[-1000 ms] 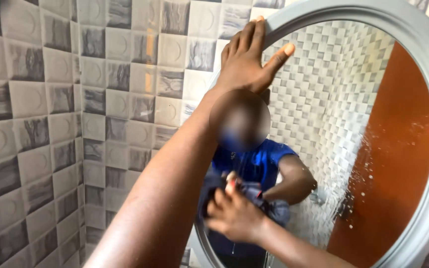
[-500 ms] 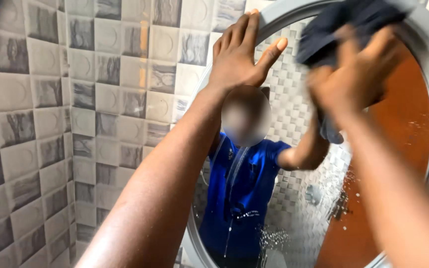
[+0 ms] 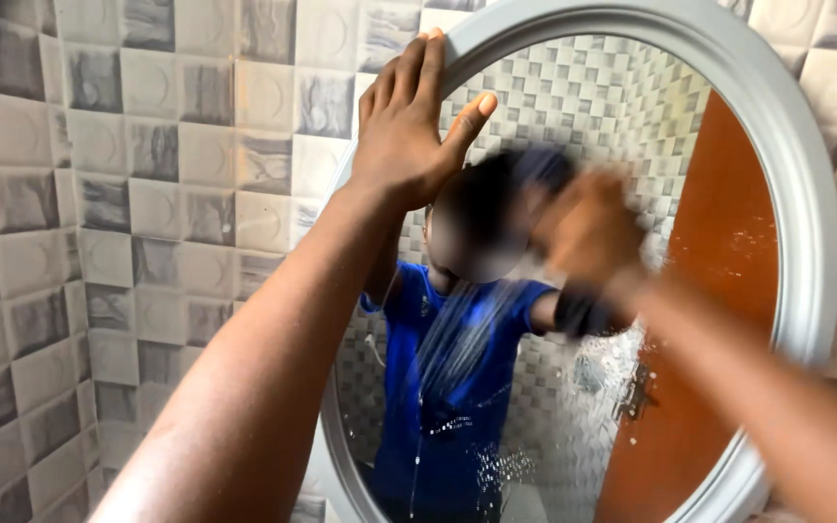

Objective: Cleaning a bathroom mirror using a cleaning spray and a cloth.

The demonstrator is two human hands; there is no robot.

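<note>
A round mirror with a pale grey frame [image 3: 806, 242] hangs on a tiled wall. My left hand [image 3: 404, 121] rests flat on the frame's upper left edge, fingers spread and holding nothing. My right hand [image 3: 588, 232] is blurred with motion at the middle of the glass and presses a dark cloth [image 3: 535, 169] against it. The glass shows my reflection in a blue shirt [image 3: 448, 387], with streaks and white droplets across its lower part.
Grey and white patterned tiles [image 3: 147, 174] cover the wall to the left and around the mirror. The mirror reflects an orange-brown door [image 3: 719, 320] and a checkered tiled wall behind me.
My right hand swept the cloth from the mirror's lower part up to its top right, then down to the middle. The left hand stayed on the frame while the view shifted.
</note>
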